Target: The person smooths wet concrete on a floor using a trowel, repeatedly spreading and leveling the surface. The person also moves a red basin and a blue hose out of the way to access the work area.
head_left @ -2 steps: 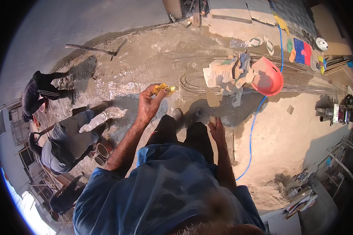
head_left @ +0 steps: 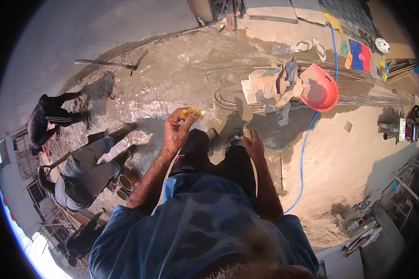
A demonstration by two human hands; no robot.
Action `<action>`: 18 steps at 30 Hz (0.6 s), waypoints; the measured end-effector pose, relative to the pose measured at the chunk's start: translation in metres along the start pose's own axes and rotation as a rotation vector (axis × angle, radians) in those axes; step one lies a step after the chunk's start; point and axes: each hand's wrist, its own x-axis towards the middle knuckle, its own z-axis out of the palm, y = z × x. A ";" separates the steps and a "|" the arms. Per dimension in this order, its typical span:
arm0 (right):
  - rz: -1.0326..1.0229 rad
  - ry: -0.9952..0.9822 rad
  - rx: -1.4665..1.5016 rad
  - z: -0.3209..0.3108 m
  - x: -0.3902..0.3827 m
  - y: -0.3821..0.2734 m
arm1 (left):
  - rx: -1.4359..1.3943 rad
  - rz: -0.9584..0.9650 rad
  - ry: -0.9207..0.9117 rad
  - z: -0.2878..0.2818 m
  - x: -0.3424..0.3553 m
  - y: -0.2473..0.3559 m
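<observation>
My left hand (head_left: 178, 131) is closed on a small crumpled yellow thing (head_left: 192, 114), pinched between thumb and fingers; its kind is not clear. In my right hand (head_left: 254, 145) is a trowel, gripped by its light wooden handle (head_left: 247, 134). The trowel's pointed blade (head_left: 244, 110) reaches away from me, in front of torn paper sacks (head_left: 266, 86). Below both hands, my feet stand on wet, greyish mortar (head_left: 172, 69).
A red plastic tub (head_left: 322, 88) leans by the sacks on bundled steel rods (head_left: 358, 100). A blue hose (head_left: 302, 162) crosses the right side. A long-handled tool (head_left: 104, 63) lies ahead left. Two people (head_left: 86, 169) bend over at left near buckets (head_left: 125, 183).
The trowel has swung in my right hand, its blade now tilting farther left and away from me. My left hand has dropped slightly toward me, still holding the yellow thing.
</observation>
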 end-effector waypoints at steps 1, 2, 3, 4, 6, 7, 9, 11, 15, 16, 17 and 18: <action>-0.077 0.133 -0.015 -0.011 0.157 -0.020 | -0.012 0.126 -0.017 0.026 0.112 -0.017; -0.020 0.095 -0.018 0.013 0.163 -0.023 | 0.030 0.041 -0.032 0.021 0.101 -0.043; 0.034 0.075 -0.023 0.030 0.172 -0.027 | 0.068 -0.026 -0.056 0.016 0.095 -0.063; 0.028 0.104 0.065 0.035 0.196 -0.021 | 0.065 -0.046 -0.076 0.024 0.102 -0.087; 0.030 0.168 0.272 0.071 0.238 -0.018 | 0.097 -0.090 -0.130 0.014 0.120 -0.129; 0.114 0.178 0.361 0.091 0.251 -0.012 | 0.159 -0.139 -0.182 0.012 0.122 -0.151; 0.224 0.215 0.587 0.104 0.336 -0.024 | 0.267 -0.160 -0.278 0.016 0.189 -0.194; 0.235 0.322 0.601 0.123 0.421 -0.022 | 0.350 -0.108 -0.300 0.021 0.265 -0.263; 0.316 0.470 0.508 0.163 0.569 0.065 | 0.522 -0.018 -0.451 0.065 0.368 -0.327; 0.390 0.452 0.571 0.168 0.601 0.080 | 0.488 -0.040 -0.473 0.069 0.384 -0.353; 0.390 0.466 0.504 0.164 0.635 0.102 | 0.449 -0.064 -0.496 0.077 0.397 -0.376; 0.384 0.482 0.434 0.157 0.670 0.122 | 0.448 -0.002 -0.513 0.088 0.415 -0.394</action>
